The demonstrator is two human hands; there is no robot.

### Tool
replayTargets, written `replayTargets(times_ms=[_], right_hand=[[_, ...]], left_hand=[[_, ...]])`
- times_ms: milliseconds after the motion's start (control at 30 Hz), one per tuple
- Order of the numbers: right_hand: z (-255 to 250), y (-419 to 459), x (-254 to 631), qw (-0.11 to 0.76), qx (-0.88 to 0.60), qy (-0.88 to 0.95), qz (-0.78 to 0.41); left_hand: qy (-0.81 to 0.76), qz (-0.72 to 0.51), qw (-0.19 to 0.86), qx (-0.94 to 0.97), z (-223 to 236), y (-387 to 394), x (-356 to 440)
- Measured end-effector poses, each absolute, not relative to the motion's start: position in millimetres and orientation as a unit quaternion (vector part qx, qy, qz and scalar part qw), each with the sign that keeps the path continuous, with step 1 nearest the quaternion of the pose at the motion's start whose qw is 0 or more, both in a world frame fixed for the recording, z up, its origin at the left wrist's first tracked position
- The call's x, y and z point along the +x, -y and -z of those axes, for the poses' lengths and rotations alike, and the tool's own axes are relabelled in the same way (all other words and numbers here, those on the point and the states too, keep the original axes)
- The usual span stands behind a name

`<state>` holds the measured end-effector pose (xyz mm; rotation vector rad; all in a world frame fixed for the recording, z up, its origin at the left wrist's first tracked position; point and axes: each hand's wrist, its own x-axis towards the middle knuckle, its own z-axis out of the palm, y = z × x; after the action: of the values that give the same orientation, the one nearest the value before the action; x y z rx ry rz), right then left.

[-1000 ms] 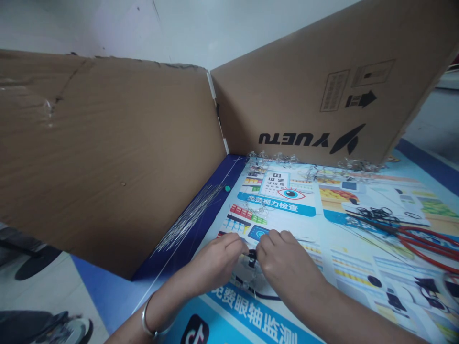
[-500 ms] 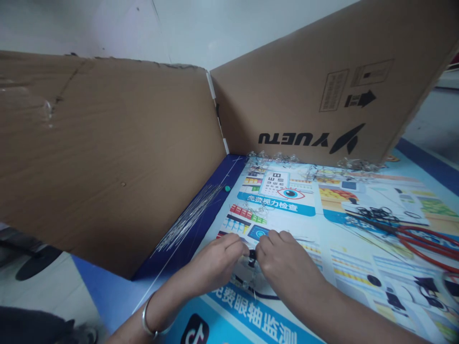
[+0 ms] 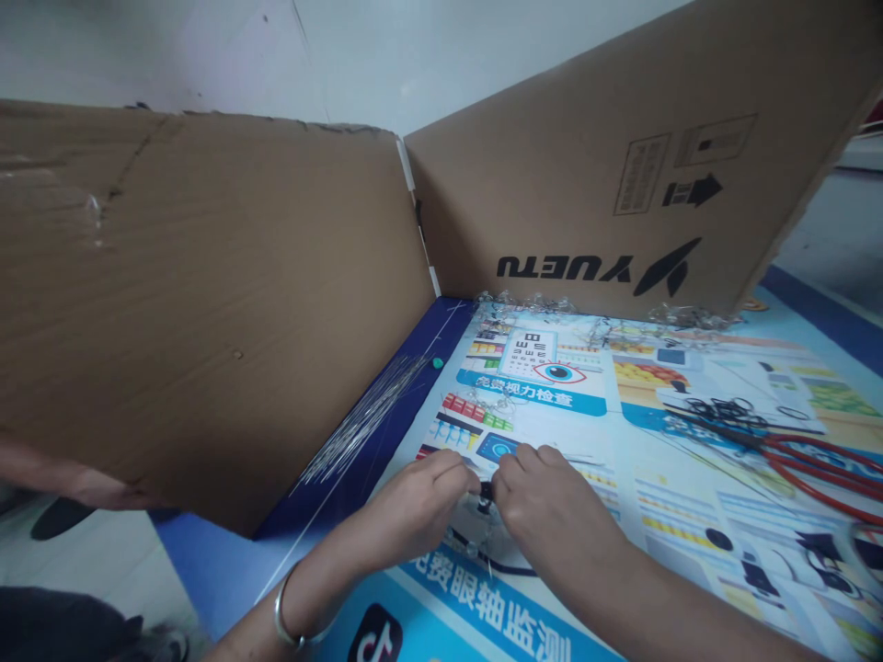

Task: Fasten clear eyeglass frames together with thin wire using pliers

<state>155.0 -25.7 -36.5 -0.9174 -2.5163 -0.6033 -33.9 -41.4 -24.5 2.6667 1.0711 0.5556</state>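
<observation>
1. Poster-printed tabletop (image 3: 593, 437), marked with Chinese lettering and an eye chart, is spread beneath the work; its nearest part is crossed by two bare forearms, and a silver bangle (image 3: 280, 614) is worn on the left wrist.
2. Between the hands, a short black band (image 3: 486, 490) is held just above the tabletop. Its left end is met by the pinched thumb and finger of the left hand (image 3: 431, 504); its right end is gripped by the curled fingers of the right hand (image 3: 542, 504), whose fingertips are hidden from view. Only a narrow gap is left between the two grips, and it is bridged by the band.
3. Directly below the band, small clear beads (image 3: 473, 548) can be seen; whether they are fastened to it cannot be told.
4. Well to the right, red-handled scissors (image 3: 776, 443) are laid beside a heap of black rings (image 3: 731, 414).
5. Ahead on the left, thin silvery wires (image 3: 369, 418) are strewn along a dark blue border, with a small green piece (image 3: 438, 363) near their far end.
6. Farther off, clear tangled pieces (image 3: 690, 317) are gathered along the foot of the right cardboard panel (image 3: 552, 193), which is joined at a corner to the left cardboard panel (image 3: 241, 276).
7. Behind both, a pale wall (image 3: 359, 55) is seen.
</observation>
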Motion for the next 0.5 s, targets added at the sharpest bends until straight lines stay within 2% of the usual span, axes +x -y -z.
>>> replayTargets(times_ms=[500], right_hand=[[37.8, 27.2, 155.4, 0.2, -0.326, 0.899, 0.214]], left_hand=[[-0.365, -0.196, 0.111, 0.903, 25.5, 41.3, -34.0]])
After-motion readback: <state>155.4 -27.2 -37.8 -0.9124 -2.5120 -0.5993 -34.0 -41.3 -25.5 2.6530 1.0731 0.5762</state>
